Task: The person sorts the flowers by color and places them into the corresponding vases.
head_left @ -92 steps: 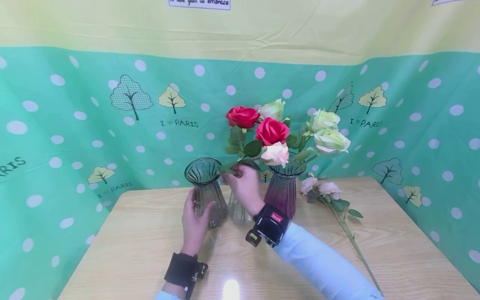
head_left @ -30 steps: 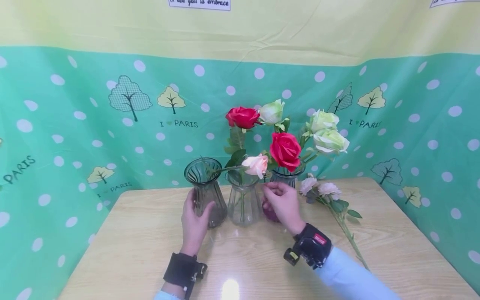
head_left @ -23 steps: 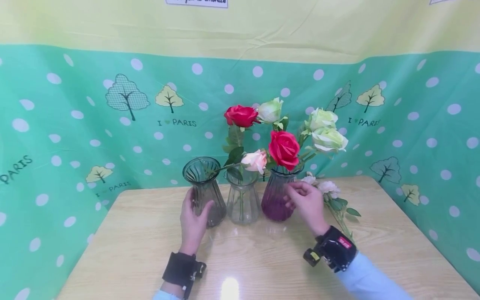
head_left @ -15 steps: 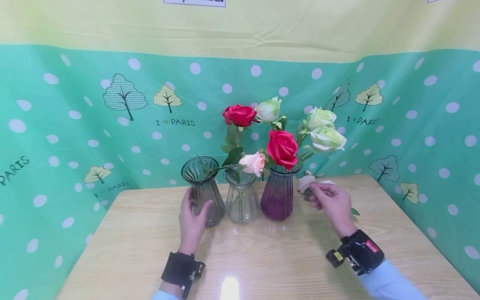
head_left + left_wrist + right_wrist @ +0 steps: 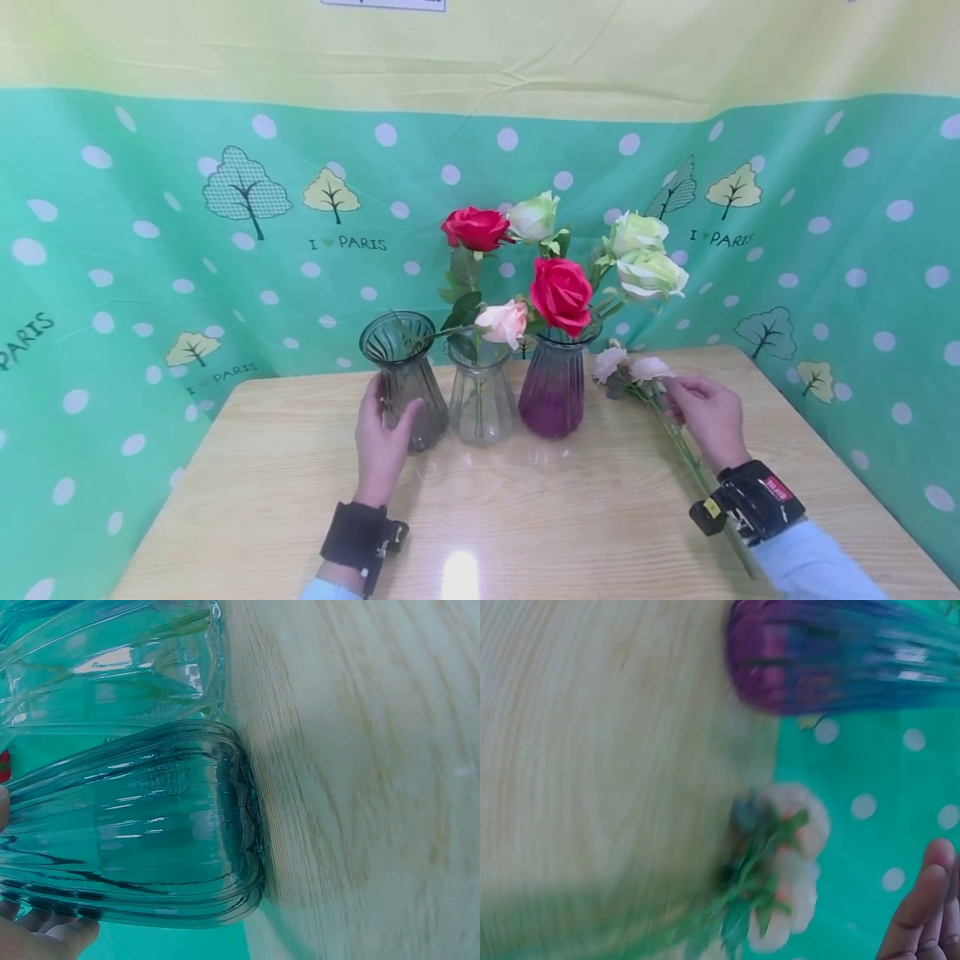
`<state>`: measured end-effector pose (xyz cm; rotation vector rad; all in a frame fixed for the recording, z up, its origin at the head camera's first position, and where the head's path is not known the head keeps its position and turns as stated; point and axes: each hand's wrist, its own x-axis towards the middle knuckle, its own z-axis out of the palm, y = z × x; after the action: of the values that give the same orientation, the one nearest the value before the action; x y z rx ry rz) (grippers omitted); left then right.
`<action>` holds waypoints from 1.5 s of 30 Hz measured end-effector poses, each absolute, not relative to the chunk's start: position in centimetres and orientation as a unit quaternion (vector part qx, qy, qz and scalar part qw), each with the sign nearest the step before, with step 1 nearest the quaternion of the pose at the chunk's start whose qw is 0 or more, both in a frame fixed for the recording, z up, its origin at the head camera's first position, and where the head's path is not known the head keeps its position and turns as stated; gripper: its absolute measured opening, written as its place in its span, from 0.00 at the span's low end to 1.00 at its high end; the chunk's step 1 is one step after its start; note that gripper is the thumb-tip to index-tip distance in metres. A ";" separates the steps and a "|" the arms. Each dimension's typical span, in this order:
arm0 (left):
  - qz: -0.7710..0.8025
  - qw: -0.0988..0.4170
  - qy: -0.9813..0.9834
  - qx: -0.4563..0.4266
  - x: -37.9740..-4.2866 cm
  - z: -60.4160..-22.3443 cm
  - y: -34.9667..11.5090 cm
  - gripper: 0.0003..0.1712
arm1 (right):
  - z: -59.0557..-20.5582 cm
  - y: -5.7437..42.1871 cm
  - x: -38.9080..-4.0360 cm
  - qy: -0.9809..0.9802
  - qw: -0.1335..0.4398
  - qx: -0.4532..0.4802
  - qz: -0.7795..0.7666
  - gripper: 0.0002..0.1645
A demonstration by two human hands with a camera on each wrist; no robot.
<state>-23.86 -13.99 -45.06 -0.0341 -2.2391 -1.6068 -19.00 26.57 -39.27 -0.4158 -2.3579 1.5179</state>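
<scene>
My left hand (image 5: pixel 382 442) holds the smoky grey glass vase (image 5: pixel 414 392) by its side, thumb and fingers around it. In the left wrist view the ribbed vase (image 5: pixel 150 832) stands on the table with my fingertips below it. My right hand (image 5: pixel 708 421) is above the stem of a spray of pale pink flowers (image 5: pixel 649 369) lying on the table at the right. In the right wrist view, blurred, the fingers (image 5: pixel 922 904) are apart from those flowers (image 5: pixel 799 825) and hold nothing. A light pink rose (image 5: pixel 502 323) leans out, its stem reaching across to the grey vase.
A clear glass vase (image 5: pixel 472 412) stands beside the grey one, then a purple-based vase (image 5: pixel 553 400). Red roses (image 5: pixel 561 296) and pale green roses (image 5: pixel 651 273) rise above them. Behind the wooden table (image 5: pixel 525 533) hangs a green dotted cloth (image 5: pixel 360 283).
My right hand let go of the light pink rose, then moved right past the purple-based vase to the lying pink flowers. The rose now leans lower. My left hand stays on the grey vase.
</scene>
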 end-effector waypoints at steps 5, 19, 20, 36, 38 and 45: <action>-0.574 0.195 -0.795 -0.014 -23.9 -45.1 -14.1 0.48 | -40.3 27.8 -19.2 -0.880 0.123 -0.135 0.439 0.26; -0.570 0.184 -0.801 -0.005 -23.9 -45.2 -14.1 0.50 | -43.2 29.6 -20.2 -0.952 0.065 -0.086 0.286 0.18; -0.570 0.184 -0.801 -0.004 -23.9 -45.2 -14.1 0.50 | -43.2 29.6 -20.2 -0.955 0.056 -0.086 0.280 0.18; -0.568 0.194 -0.799 -0.010 -23.9 -45.4 -14.0 0.49 | -43.8 29.8 -20.9 -0.971 0.032 -0.089 0.221 0.15; -0.568 0.193 -0.800 -0.009 -23.9 -45.4 -14.0 0.49 | -43.8 29.6 -21.0 -0.971 0.028 -0.090 0.218 0.14; -0.568 0.198 -0.799 -0.010 -23.9 -45.4 -14.0 0.49 | -44.2 29.4 -21.4 -0.972 0.029 -0.099 0.213 0.13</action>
<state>-23.90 -14.03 -45.43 -0.0293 -2.2357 -1.5890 -21.41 29.41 -44.25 -0.3046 -2.9967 0.6576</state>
